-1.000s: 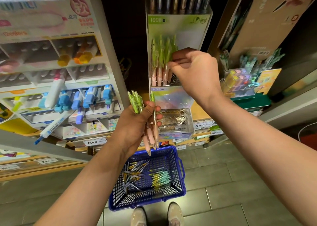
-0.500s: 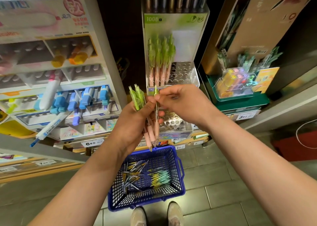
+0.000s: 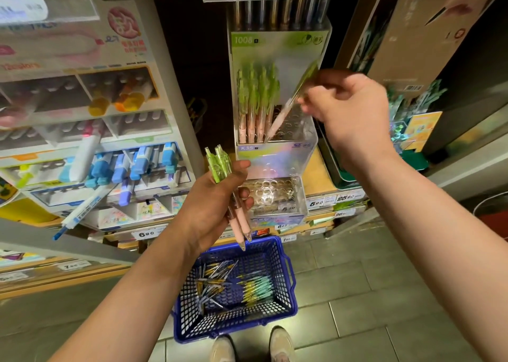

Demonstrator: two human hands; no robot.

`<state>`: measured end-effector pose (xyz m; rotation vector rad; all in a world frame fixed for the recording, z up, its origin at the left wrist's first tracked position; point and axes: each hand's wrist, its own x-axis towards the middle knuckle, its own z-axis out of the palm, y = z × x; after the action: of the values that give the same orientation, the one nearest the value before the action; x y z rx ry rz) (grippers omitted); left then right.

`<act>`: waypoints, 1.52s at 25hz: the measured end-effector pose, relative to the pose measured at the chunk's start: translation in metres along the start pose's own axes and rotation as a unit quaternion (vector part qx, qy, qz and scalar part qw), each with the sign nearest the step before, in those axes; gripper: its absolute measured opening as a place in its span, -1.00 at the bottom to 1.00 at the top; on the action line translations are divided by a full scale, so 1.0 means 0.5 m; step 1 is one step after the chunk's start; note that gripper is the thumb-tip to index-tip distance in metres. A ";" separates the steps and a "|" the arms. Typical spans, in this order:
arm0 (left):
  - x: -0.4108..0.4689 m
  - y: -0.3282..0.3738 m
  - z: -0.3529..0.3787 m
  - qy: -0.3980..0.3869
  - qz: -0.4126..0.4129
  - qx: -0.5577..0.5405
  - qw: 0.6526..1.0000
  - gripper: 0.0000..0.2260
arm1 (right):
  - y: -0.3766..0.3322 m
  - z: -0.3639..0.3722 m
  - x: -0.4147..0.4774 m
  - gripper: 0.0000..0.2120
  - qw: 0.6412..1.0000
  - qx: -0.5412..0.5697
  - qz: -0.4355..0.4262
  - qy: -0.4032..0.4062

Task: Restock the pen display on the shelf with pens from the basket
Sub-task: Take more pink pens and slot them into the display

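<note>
Stationery crowds the shelf (image 3: 320, 177) where the right hand (image 3: 349, 108) pinches one pen (image 3: 287, 107) tip-down over the pen display (image 3: 275, 158), the left hand (image 3: 209, 205) gripping spare pens (image 3: 220, 163) above the basket (image 3: 291, 293); next, probably straighten and seat it.

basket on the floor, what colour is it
Blue: the basket is blue plastic mesh, seen in the head view, the only one.

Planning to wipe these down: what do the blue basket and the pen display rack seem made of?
The blue basket looks like moulded plastic, dull finish: uniform colour, lattice walls. The pen display rack seems clear acrylic or similar plastic, glossy: see-through walls with glints.
</note>
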<state>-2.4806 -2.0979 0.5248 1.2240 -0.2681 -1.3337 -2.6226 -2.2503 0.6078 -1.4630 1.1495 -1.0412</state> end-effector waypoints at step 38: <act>-0.016 -0.021 0.002 -0.015 0.012 0.116 0.993 -0.82 | 0.090 0.060 -0.126 -0.80 0.939 -0.046 0.217 -0.263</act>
<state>-2.4900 -2.0894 0.5211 1.3904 -0.4669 -1.3282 -2.6124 -2.1870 0.5547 -1.3584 1.0610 -0.2652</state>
